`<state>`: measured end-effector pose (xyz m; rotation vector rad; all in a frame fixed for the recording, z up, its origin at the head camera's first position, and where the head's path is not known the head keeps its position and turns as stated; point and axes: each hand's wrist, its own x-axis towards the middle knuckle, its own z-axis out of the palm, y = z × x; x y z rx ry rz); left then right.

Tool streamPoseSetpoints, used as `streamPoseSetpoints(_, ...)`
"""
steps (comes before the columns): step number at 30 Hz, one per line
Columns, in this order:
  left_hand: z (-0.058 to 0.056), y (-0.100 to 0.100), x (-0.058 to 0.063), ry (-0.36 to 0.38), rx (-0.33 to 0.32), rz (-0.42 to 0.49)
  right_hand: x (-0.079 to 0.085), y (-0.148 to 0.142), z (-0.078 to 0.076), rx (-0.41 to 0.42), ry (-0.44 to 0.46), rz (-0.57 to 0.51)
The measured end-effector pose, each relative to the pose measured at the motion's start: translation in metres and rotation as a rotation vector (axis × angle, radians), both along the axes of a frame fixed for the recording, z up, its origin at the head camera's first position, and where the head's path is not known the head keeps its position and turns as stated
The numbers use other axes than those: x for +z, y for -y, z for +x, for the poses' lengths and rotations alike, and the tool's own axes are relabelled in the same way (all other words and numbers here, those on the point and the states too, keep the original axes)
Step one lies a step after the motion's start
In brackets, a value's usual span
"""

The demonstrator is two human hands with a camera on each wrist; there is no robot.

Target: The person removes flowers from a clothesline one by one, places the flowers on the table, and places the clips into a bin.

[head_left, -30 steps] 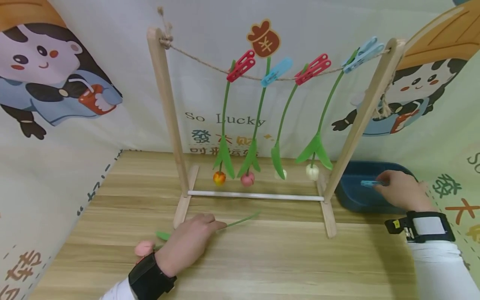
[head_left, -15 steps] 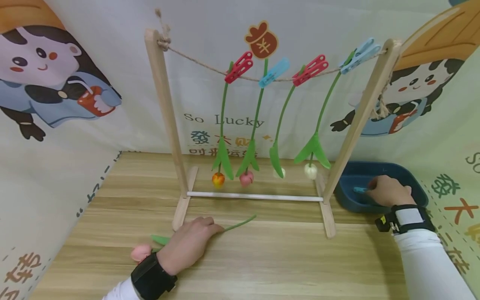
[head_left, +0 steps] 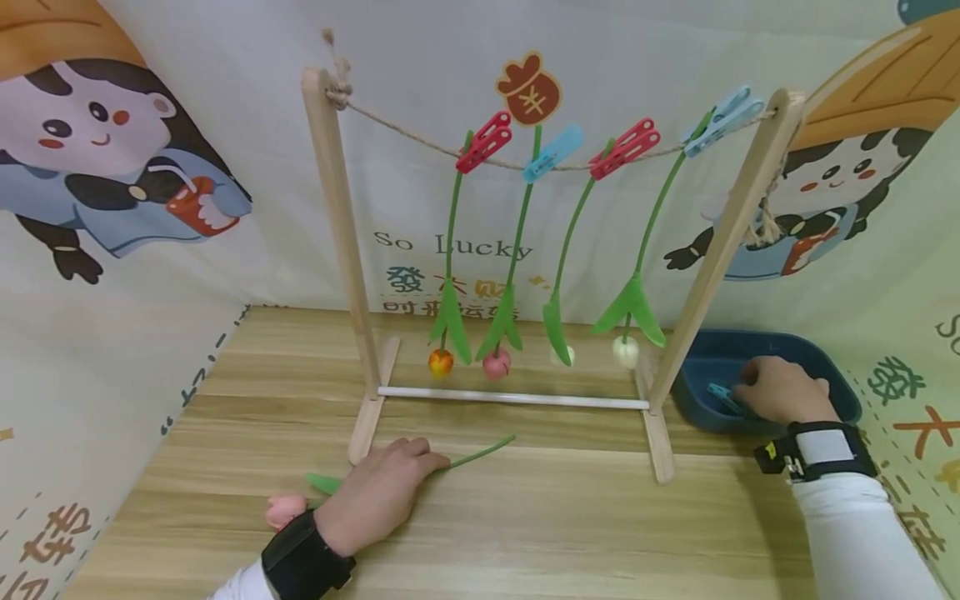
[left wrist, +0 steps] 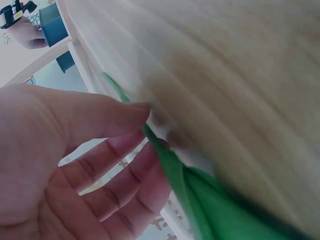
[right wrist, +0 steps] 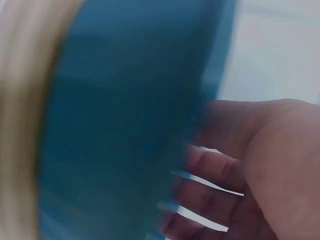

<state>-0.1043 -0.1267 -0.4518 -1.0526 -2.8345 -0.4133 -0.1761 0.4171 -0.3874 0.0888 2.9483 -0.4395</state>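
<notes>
My left hand is low over the tabletop, its thumb and fingers pinching the green stem of an artificial tulip. This tulip's pink bloom lies at the left by the wrist, and the bare stem end points right. Inside the dark blue basin, my right hand has its fingers at a light blue clothespin, which sticks out to their left. In the right wrist view the basin wall hides the fingertips and the clothespin.
A wooden frame stands behind, with a sagging twine. Red clothespins and blue clothespins hold several tulips upside down on it. A white rod joins the frame's feet. The basin stands right of the frame.
My right hand has moved left and down into the basin, and the blue clothespin at its fingers now slants downward. The left hand keeps its grip on the tulip stem, almost unmoved.
</notes>
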Motion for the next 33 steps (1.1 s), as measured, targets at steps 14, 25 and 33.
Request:
streamPoseSetpoints(14,-0.010,0.013,0.057,-0.163,0.037,0.204,0.114,0.057,0.033,-0.006,-0.380,0.002)
streamPoseSetpoints(25,-0.032,0.012,0.111,-0.335,0.087,0.559,0.198,0.132,0.063,0.141,-0.846,-0.033)
streamPoseSetpoints(33,-0.050,-0.007,0.136,-0.274,0.070,0.778,0.236,0.200,0.054,0.429,-1.003,-0.039)
